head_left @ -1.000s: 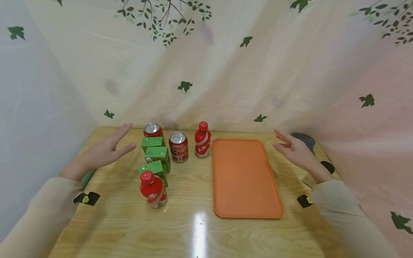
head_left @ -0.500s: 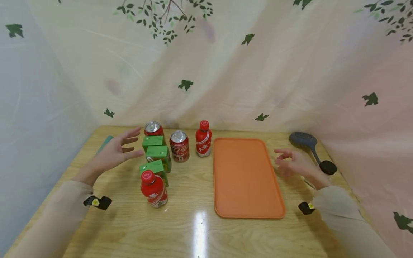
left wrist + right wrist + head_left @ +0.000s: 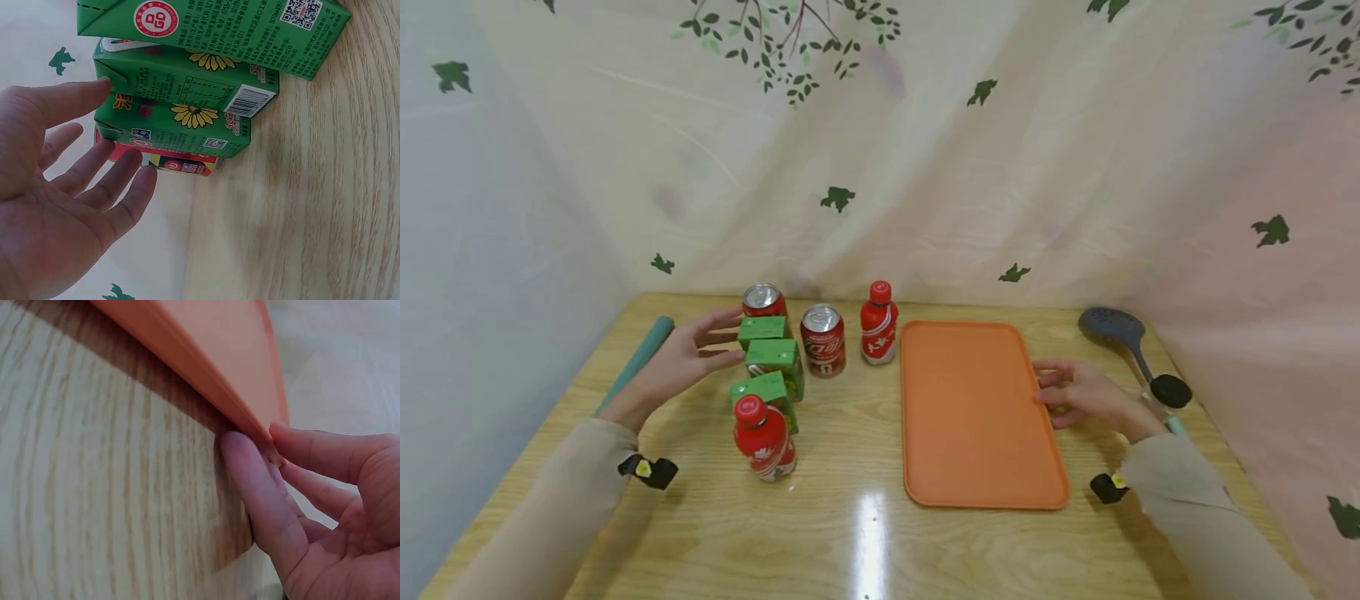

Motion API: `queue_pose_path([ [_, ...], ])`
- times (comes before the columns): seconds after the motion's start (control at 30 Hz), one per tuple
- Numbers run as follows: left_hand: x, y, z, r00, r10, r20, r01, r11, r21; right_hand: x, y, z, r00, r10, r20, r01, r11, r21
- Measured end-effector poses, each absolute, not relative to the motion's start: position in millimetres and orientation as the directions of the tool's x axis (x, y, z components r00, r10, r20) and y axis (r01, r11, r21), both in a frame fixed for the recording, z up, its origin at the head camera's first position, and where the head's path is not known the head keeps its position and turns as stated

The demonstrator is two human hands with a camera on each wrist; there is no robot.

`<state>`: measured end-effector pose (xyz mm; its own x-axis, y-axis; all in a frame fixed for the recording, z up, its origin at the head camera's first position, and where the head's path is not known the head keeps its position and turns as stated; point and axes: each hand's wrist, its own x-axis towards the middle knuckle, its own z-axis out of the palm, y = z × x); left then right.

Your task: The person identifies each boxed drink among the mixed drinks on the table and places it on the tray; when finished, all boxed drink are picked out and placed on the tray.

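Observation:
My left hand is spread with fingers slightly bent, its fingertips close beside a column of three green drink cartons. In the left wrist view its thumb tip overlaps the top end of the middle carton, and nothing lies in the palm. On the right, my right hand pinches the right rim of the orange tray. The right wrist view shows one digit low against the table under the tray's edge and another fingertip on top of it.
Behind the cartons stands a red can, with a second can and a red bottle to its right. Another red bottle is in front. A teal stick lies far left; a dark slotted spoon lies far right.
My left hand has come down and right, up to the cartons. My right hand has lowered to the tray and taken its right rim. The tray, bottles and cans stay put.

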<state>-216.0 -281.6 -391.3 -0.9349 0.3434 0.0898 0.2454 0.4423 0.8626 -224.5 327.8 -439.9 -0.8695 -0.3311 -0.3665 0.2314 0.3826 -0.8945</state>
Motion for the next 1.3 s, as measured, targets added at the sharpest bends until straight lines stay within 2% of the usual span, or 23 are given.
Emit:
queue_pose_path([
  [0.4, -223.1, -283.7, -402.8, -0.946, 0.311, 0.092, 0.224, 0.421, 0.879, -221.6, 330.5, -446.0, -0.857, -0.351, -0.377, 0.286, 0.284, -0.915],
  [0.63, -225.1, -288.5, -408.7, -0.962, 0.261, 0.075, 0.189, 0.446, 0.875, -221.3, 326.6, -448.0, -0.86, -0.346, -0.375, 0.278, 0.298, -0.913],
  [0.93, -231.9, -291.0, -408.4, -0.964, 0.259, 0.063, 0.18, 0.458, 0.871, -222.7, 327.2, -442.6, -0.867, -0.328, -0.376, 0.275, 0.315, -0.908],
  [1.3, -234.4, -292.4, -424.2, -0.961, 0.249, 0.12, 0.222, 0.433, 0.874, -224.3, 329.6, -446.8, -0.872, -0.307, -0.38, 0.271, 0.344, -0.899],
])
